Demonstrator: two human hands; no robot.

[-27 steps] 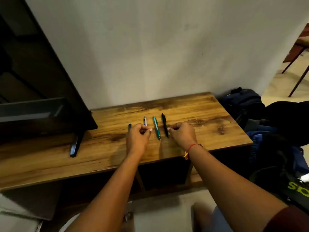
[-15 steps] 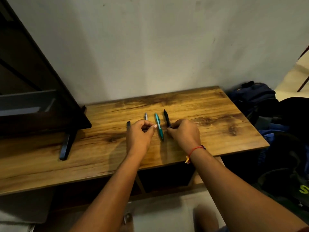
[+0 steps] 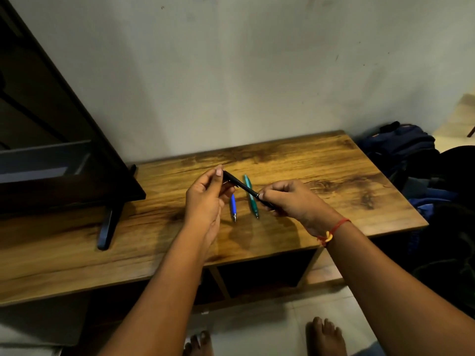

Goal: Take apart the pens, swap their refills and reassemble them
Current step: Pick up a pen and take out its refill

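- Bottom of the frame: bare feet [image 3: 324,335] on a tiled floor, and 2 forearms reaching up toward the middle.
- Right hand [image 3: 288,200], centre right: curled, its fingers pinching the lower end of the black pen [image 3: 240,185]. A red thread [image 3: 334,228] circles that wrist.
- Left hand [image 3: 207,195], centre left: thumb and fingertips pinching the pen's upper end, the other fingers folded in.
- The black pen is lifted clear of the table [image 3: 347,191], slanting from upper left down to lower right between the 2 hands. A thin metal band shows just beside the right fingertips, which I take to be the barrel joint.
- Step in hand, as I judge it: opening the 1st pen. It looks whole, so the disassembly has hardly begun.
- Next move calls for opposite twists from the 2 hands about the pen's long axis, then a straight pull apart, with care that any spring or the refill does not drop out.
- Just beyond the hands, on the wood: a blue pen [image 3: 233,208], partly hidden by the left hand, and a teal pen [image 3: 251,196], side by side but apart, tips toward the viewer. Neither appears opened.
- Left of the frame: a dark screen [image 3: 51,140] on a slanted foot [image 3: 108,227].
- Right edge: bags [image 3: 411,155] on the floor.
- Farthest: a plain wall [image 3: 244,73].
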